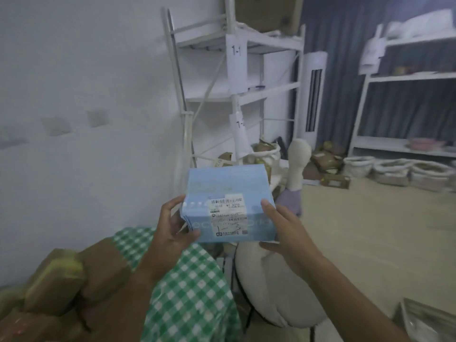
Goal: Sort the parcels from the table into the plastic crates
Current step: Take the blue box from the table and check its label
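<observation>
A light blue box parcel (228,191) with a white barcode label on its near face is held up in mid-air at the middle of the view. My left hand (170,227) grips its left side, thumb on the near face and fingers round the edge. My right hand (278,225) grips its right side, thumb on top and fingers underneath. Several brown parcels (74,285) lie piled on the green-and-white checked tablecloth (195,287) at the lower left. No plastic crate shows clearly; a grey rim (429,319) sits at the lower right corner.
A white metal shelf rack (237,70) labelled 1-1 stands ahead against the wall. A white chair (276,287) is beside the table. Another rack (404,99), white sacks (392,169) and cardboard boxes (328,159) line the far right floor.
</observation>
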